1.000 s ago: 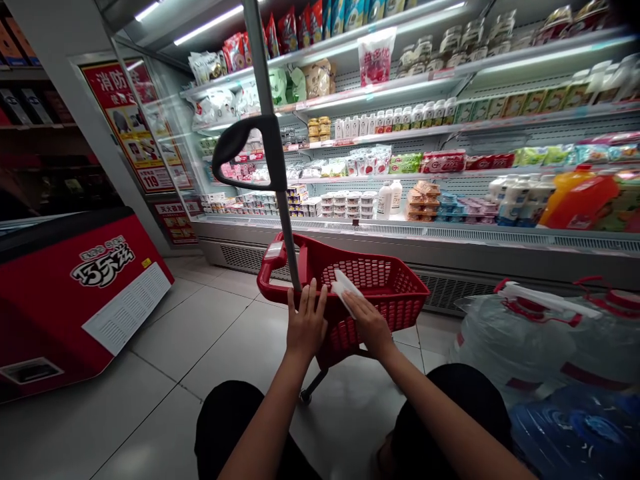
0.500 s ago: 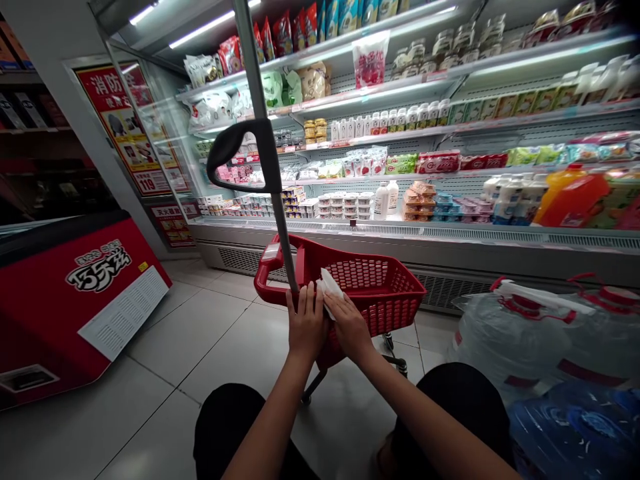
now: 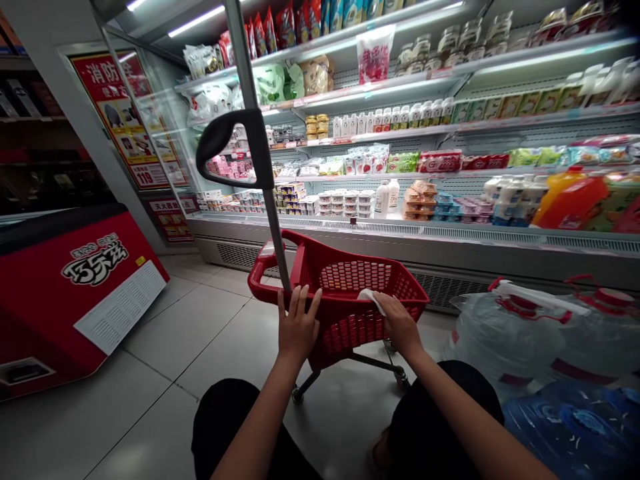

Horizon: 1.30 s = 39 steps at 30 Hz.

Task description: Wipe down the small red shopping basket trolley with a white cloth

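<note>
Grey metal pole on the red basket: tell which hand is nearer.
Left. The left hand rests on the red basket rim beside the grey pole; the right hand presses a white cloth farther along it.

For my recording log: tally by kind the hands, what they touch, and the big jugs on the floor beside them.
Hands: 2, left hand and right hand
Red basket: 1
White cloth: 1, under the right hand
Clear water jugs: 2, with red caps
Total: 6
</note>
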Each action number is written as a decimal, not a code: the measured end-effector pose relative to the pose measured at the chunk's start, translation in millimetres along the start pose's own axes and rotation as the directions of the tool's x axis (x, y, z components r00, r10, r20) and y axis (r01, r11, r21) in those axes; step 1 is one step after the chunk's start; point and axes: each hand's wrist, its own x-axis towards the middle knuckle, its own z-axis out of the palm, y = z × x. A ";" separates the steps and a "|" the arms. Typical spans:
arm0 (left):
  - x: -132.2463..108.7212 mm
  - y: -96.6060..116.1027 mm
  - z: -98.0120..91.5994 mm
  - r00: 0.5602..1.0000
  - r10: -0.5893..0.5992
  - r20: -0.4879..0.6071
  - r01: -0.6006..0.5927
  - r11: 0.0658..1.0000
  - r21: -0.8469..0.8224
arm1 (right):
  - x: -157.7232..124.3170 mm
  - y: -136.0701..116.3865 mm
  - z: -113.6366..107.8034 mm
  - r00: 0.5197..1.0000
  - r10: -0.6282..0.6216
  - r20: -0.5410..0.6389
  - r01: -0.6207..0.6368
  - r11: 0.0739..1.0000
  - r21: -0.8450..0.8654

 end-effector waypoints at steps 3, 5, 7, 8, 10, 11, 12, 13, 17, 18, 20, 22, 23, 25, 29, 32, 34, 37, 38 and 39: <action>0.3 7.5 3.1 0.999 -0.037 -0.009 0.037 0.999 -0.004 | 1.7 -28.2 9.4 1.000 0.001 -0.031 -0.002 1.000 -0.013; 1.2 11.3 5.5 0.999 -0.053 -0.012 0.053 0.999 -0.004 | 10.4 -59.6 17.5 0.999 -0.051 -0.013 0.051 0.999 0.014; 2.0 13.0 7.9 0.998 -0.066 -0.020 0.066 0.998 0.001 | 21.9 -90.8 24.2 0.994 -0.112 0.013 0.111 0.992 0.057; 2.2 12.9 8.9 0.997 -0.069 -0.027 0.069 0.998 0.005 | 27.3 -103.2 26.3 0.991 -0.135 0.019 0.133 0.988 0.075; 2.2 11.0 10.2 0.997 -0.062 -0.038 0.062 0.998 0.015 | 34.8 -117.6 27.4 0.985 -0.169 0.028 0.166 0.982 0.095; 2.0 9.4 10.3 0.998 -0.052 -0.039 0.053 0.998 0.019 | 36.2 -118.9 26.4 0.982 -0.184 0.032 0.180 0.979 0.096; 1.7 7.5 10.0 0.999 -0.040 -0.037 0.040 0.999 0.021 | 35.9 -116.5 24.5 0.979 -0.199 0.037 0.195 0.977 0.091; 1.4 5.5 9.4 0.999 -0.026 -0.030 0.027 0.999 0.021 | 33.8 -110.6 22.0 0.976 -0.212 0.044 0.208 0.975 0.080; 1.3 -0.1 6.2 1.000 0.005 0.002 -0.005 1.000 0.025 | 10.3 -63.2 6.6 0.979 -0.201 0.042 0.202 0.979 -0.021; 1.6 -0.4 5.8 1.000 0.005 0.005 -0.005 1.000 0.026 | 1.8 -48.1 1.8 0.983 -0.183 0.032 0.184 0.981 -0.053; 2.2 0.0 5.7 1.000 -0.003 0.004 0.003 1.000 0.026 | -15.8 -18.2 -8.1 0.992 -0.127 0.011 0.128 0.985 -0.118; 2.7 1.5 6.3 1.000 -0.009 0.000 0.009 1.000 0.020 | -30.7 6.4 -16.6 0.998 -0.058 -0.013 0.055 0.984 -0.167; 2.8 2.5 6.7 1.000 -0.011 -0.004 0.011 1.000 0.016 | -35.9 14.5 -19.6 0.999 -0.025 -0.028 0.019 0.983 -0.181; 3.2 4.7 7.6 1.000 -0.016 -0.014 0.016 1.000 0.011 | -40.4 19.2 -21.3 0.998 0.024 -0.055 -0.035 0.981 -0.189; 5.1 9.3 9.0 0.999 -0.038 -0.023 0.038 0.999 0.008 | -24.8 -20.7 -8.0 0.999 0.003 -0.039 -0.008 0.992 -0.125; 6.8 10.7 9.7 0.998 -0.058 -0.025 0.058 0.998 0.003 | -1.0 -70.2 7.0 0.994 -0.105 0.027 0.106 0.994 -0.029; 7.2 9.0 10.1 0.997 -0.068 -0.027 0.068 0.998 0.003 | 13.1 -94.5 13.2 0.987 -0.154 0.041 0.154 0.988 0.018; 6.5 2.3 10.1 0.999 -0.050 -0.020 0.050 0.998 0.025 | 22.4 -103.1 14.2 0.978 -0.201 0.055 0.198 0.979 0.044; 6.1 -0.3 9.8 0.999 -0.036 -0.015 0.037 0.999 0.035 | 21.4 -98.2 12.6 0.976 -0.210 0.058 0.208 0.977 0.040; 5.6 -2.7 9.5 1.000 -0.021 -0.010 0.022 0.999 0.042 | 18.3 -90.0 10.2 0.975 -0.215 0.058 0.214 0.976 0.028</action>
